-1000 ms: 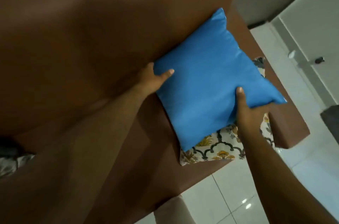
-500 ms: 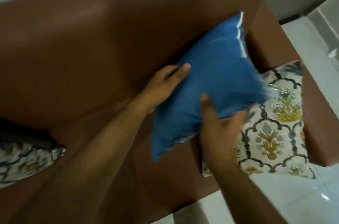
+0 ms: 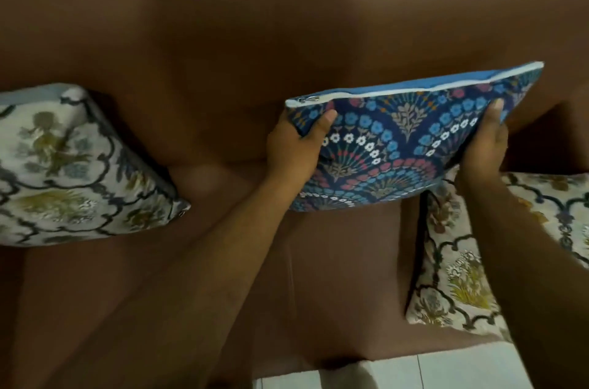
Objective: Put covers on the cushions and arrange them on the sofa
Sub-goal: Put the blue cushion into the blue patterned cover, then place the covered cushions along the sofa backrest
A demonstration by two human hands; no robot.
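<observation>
- Head view: the blue cushion (image 3: 398, 146) stands on its lower edge on the sofa (image 3: 223, 38) seat, close against the backrest, toward the right end of the seat. Its patterned face looks toward the camera and its plain blue back faces the backrest.
- The left hand (image 3: 294, 149) is closed on the cushion's upper left corner, thumb on the patterned face, the other fingers hidden behind. The right hand (image 3: 484, 149) is closed on the right side near the upper corner, thumb up on the face.
- Handling, as a judgement: it looks light and soft, with a cloth cover that gives under the thumbs. It should not slip or break. A grip on 2 opposite sides or corners, as here, seems the best hold for turning or plumping it.
- Direction: the cushion is about square, so no long axis is plain. Its top edge runs along the backrest, rising slightly to the right. The zip seam lies along that top edge, with the zip pull (image 3: 308, 99) at the left corner.
- 2 pale floral cushions are also on the seat: the left cushion (image 3: 63, 172) props at the left end, well apart; the right cushion (image 3: 455, 261) lies flat at the seat's right front corner, just beside the blue one and under the right forearm.
</observation>
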